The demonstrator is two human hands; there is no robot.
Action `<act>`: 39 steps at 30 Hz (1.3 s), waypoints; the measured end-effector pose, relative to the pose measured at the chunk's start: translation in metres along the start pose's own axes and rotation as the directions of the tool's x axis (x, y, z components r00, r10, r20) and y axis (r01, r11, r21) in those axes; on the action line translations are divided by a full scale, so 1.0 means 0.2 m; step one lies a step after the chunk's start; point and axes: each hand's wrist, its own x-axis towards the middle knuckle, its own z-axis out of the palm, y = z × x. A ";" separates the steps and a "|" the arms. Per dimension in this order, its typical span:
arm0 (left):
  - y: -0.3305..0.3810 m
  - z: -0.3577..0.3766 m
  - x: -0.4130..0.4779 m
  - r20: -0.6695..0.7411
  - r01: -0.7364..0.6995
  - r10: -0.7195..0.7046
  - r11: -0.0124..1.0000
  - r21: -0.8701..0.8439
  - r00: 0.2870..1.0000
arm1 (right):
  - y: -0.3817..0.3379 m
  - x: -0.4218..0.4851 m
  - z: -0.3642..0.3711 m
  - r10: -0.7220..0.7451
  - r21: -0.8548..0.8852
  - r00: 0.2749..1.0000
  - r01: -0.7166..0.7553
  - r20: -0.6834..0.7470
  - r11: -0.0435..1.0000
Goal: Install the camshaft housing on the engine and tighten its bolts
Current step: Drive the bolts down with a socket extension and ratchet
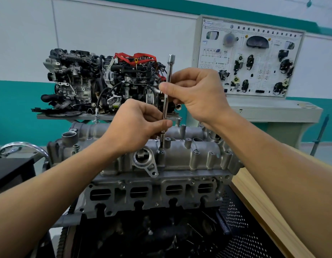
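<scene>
Camshaft housing is sitting on top of the engine, bare aluminium, with the round camshaft bore facing the camera. Both hands are pinched round a long chrome extension bar that stands nearly upright: left hand grips it low near the socket end, right hand holds the knurled middle with fingertips. The bottom tip sits on a bolt in the housing's front edge, just right of the bore. Behind, a second engine with red hoses on a stand, and a training board with a VW logo plus Chinese heading, too blurry to read. Wooden bench edge on the right
</scene>
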 end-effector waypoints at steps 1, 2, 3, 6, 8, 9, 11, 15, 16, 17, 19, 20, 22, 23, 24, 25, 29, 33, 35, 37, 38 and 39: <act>0.00 -0.01 0.00 0.044 0.007 -0.007 1.000 0.007 0.999 | 0.00 0.00 0.00 0.004 0.005 1.000 -0.005 0.020 1.000; 0.00 -0.02 0.01 0.108 0.025 -0.026 1.000 0.010 0.994 | -0.01 0.00 0.00 0.010 0.008 0.998 -0.011 0.065 1.000; 0.00 -0.03 0.01 0.170 0.052 -0.051 0.999 0.002 0.984 | -0.02 0.01 0.00 0.016 0.008 0.992 -0.017 0.121 1.000; 0.01 -0.04 0.02 0.276 0.087 -0.075 0.996 -0.030 0.958 | -0.05 0.01 -0.02 0.055 0.022 0.971 -0.062 0.232 0.998; 0.03 -0.03 0.01 0.258 0.050 -0.051 0.999 0.010 0.965 | -0.06 0.01 -0.02 0.047 0.012 0.979 -0.050 0.198 0.999; 0.03 -0.02 0.00 0.228 0.029 -0.036 0.999 0.036 0.973 | -0.06 0.00 -0.02 0.035 0.007 0.987 -0.037 0.155 0.999; 0.03 0.00 -0.02 0.101 0.010 -0.013 1.000 0.029 0.995 | -0.05 0.00 -0.02 0.016 0.004 0.998 -0.016 0.054 1.000; 0.02 0.00 -0.02 -0.008 -0.011 0.011 1.000 0.020 1.000 | -0.03 0.01 -0.01 0.012 -0.020 1.000 -0.011 0.024 1.000; 0.02 0.00 -0.02 0.043 -0.003 0.002 1.000 0.024 0.999 | -0.03 0.00 -0.01 0.020 -0.026 0.997 -0.018 0.071 1.000; 0.01 -0.02 -0.01 0.103 0.016 -0.018 1.000 0.020 0.994 | -0.04 0.00 -0.01 0.027 -0.012 0.990 -0.026 0.138 1.000; 0.01 -0.03 0.00 0.203 0.055 -0.055 0.998 0.005 0.978 | -0.05 0.00 -0.02 0.057 0.066 0.968 -0.075 0.246 0.995; 0.01 -0.04 0.00 0.236 0.060 -0.059 0.998 0.004 0.970 | -0.05 0.00 -0.02 0.068 0.087 0.960 -0.094 0.270 0.992; 0.02 -0.03 0.00 0.249 0.040 -0.047 0.999 0.034 0.967 | -0.06 -0.01 -0.02 0.049 0.021 0.973 -0.055 0.225 0.998; 0.02 -0.03 0.00 0.224 0.019 -0.033 0.998 0.062 0.974 | -0.05 -0.01 -0.01 0.020 -0.034 0.984 -0.014 0.179 0.999; 0.02 -0.01 -0.01 0.179 -0.002 -0.014 0.996 0.091 0.984 | -0.04 -0.01 0.00 -0.011 -0.083 0.992 0.021 0.125 0.996; 0.02 0.00 -0.02 0.122 -0.021 0.007 0.994 0.111 0.992 | -0.04 0.00 0.01 -0.044 -0.125 0.996 0.053 0.073 0.991; 0.01 0.00 -0.03 0.030 -0.023 0.020 0.995 0.101 0.999 | -0.04 0.00 0.03 -0.043 -0.159 0.993 0.060 0.106 0.985; 0.02 -0.03 0.00 0.185 0.046 -0.057 0.997 0.068 0.981 | -0.06 0.00 0.01 0.078 0.070 0.949 -0.104 0.305 0.992; 0.03 -0.04 0.01 0.260 0.031 -0.054 0.996 0.089 0.964 | -0.05 0.00 0.00 0.063 0.045 0.955 -0.079 0.291 0.996; 0.03 -0.05 0.01 0.293 0.027 -0.054 0.995 0.096 0.954 | -0.04 0.00 0.01 0.027 -0.040 0.981 -0.019 0.191 0.999; 0.03 -0.04 0.00 0.277 0.025 -0.052 0.994 0.102 0.959 | -0.03 0.00 0.02 0.009 -0.072 0.993 -0.001 0.119 0.997; 0.03 -0.03 0.00 0.230 0.020 -0.044 0.994 0.105 0.972 | -0.02 0.00 0.02 -0.007 -0.097 0.999 0.011 0.040 0.995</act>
